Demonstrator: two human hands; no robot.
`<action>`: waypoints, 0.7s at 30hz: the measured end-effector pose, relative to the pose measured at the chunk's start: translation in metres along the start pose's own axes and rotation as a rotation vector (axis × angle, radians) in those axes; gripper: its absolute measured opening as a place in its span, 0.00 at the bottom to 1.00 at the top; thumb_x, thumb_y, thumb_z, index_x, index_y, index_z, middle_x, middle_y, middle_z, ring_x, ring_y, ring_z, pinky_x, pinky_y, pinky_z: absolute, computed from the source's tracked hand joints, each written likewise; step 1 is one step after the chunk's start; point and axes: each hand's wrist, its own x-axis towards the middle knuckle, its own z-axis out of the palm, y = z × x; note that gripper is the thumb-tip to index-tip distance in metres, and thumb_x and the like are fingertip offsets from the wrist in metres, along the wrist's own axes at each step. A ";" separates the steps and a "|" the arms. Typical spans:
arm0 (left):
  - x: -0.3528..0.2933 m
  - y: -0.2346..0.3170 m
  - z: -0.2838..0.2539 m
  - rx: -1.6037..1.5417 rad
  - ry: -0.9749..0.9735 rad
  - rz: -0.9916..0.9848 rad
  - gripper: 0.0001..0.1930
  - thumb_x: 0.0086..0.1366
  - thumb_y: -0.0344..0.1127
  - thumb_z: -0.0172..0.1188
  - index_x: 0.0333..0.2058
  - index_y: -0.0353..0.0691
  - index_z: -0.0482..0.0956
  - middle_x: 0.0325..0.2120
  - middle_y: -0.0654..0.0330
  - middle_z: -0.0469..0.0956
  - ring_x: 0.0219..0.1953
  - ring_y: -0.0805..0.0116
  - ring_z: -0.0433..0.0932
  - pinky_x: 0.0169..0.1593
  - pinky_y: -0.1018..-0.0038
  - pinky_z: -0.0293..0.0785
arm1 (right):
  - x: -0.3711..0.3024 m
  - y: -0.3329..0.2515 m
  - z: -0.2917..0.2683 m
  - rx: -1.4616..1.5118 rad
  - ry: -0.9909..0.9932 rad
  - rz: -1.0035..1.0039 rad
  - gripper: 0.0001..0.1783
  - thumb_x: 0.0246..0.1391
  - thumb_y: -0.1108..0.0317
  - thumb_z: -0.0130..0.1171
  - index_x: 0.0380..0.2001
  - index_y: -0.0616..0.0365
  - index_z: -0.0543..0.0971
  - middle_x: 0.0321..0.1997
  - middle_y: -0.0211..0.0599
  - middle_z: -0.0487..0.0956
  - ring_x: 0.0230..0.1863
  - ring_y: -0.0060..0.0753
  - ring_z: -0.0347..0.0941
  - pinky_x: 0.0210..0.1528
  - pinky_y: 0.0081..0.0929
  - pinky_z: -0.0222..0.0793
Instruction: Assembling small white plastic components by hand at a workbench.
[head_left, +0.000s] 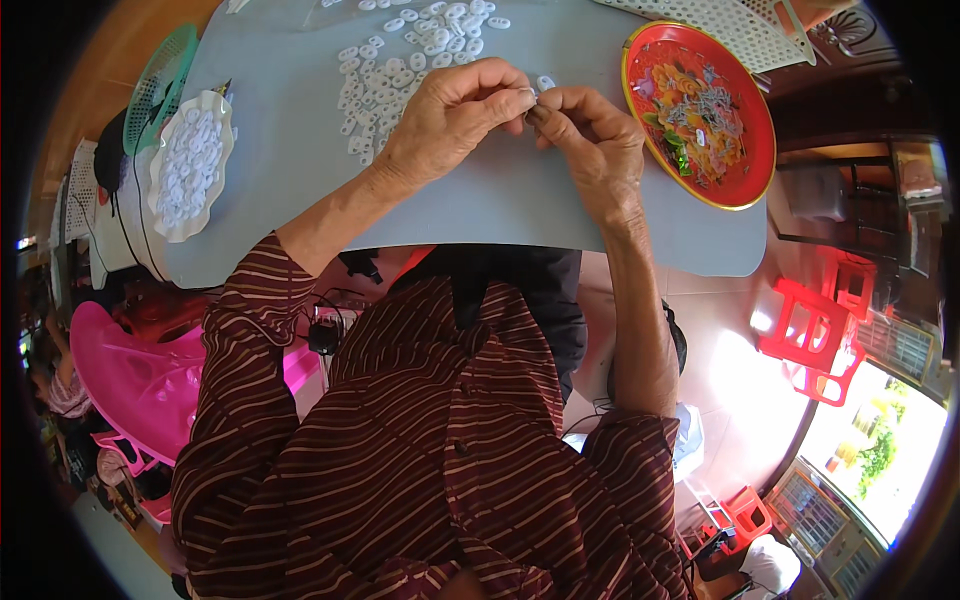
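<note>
Above the grey table (pixel 290 180), my left hand (pixel 462 118) and my right hand (pixel 597 145) meet fingertip to fingertip. Each is closed in a pinch, thumb against forefinger. Whatever they pinch is tiny and mostly covered by the fingers; only a pale speck shows between them. Just beyond the right forefinger lies one white oval piece (pixel 545 83). Many similar small white plastic pieces with holes (pixel 385 88) are spread behind and left of my left hand. To the right, a red round tray (pixel 636 60) with a gold rim holds small grey metal parts (pixel 715 108) over a printed flower pattern.
At the left edge, a white scalloped dish (pixel 160 205) is heaped with more white pieces, beside a green mesh basket (pixel 137 110). A white perforated basket (pixel 720 28) stands at the far right. Pink chair (pixel 140 370) and red stools (pixel 805 325) are on the floor.
</note>
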 end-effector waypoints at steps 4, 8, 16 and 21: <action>0.000 0.000 -0.003 0.009 -0.042 -0.031 0.10 0.65 0.37 0.54 0.34 0.36 0.77 0.23 0.66 0.74 0.28 0.78 0.71 0.36 0.82 0.68 | 0.002 0.000 0.001 0.041 0.021 -0.038 0.05 0.54 0.76 0.57 0.35 0.65 0.78 0.30 0.30 0.78 0.28 0.18 0.72 0.33 0.14 0.69; -0.002 -0.005 -0.006 -0.049 -0.049 -0.073 0.11 0.65 0.38 0.53 0.34 0.36 0.77 0.22 0.65 0.74 0.28 0.79 0.71 0.38 0.81 0.67 | 0.001 -0.002 0.002 0.049 0.056 -0.010 0.06 0.54 0.76 0.57 0.36 0.65 0.78 0.31 0.31 0.78 0.30 0.19 0.73 0.35 0.14 0.69; -0.003 -0.007 -0.002 -0.121 -0.090 -0.104 0.11 0.65 0.38 0.51 0.31 0.37 0.77 0.20 0.65 0.75 0.26 0.80 0.71 0.33 0.81 0.68 | 0.000 -0.002 0.000 0.017 0.020 0.010 0.05 0.54 0.76 0.56 0.34 0.65 0.79 0.29 0.29 0.78 0.30 0.17 0.72 0.35 0.14 0.69; -0.002 -0.010 0.001 -0.138 -0.068 -0.087 0.11 0.65 0.38 0.51 0.32 0.37 0.77 0.20 0.65 0.75 0.26 0.80 0.71 0.33 0.81 0.68 | 0.001 -0.002 0.001 -0.010 0.018 -0.026 0.05 0.54 0.77 0.56 0.34 0.64 0.79 0.29 0.28 0.78 0.31 0.16 0.71 0.36 0.14 0.68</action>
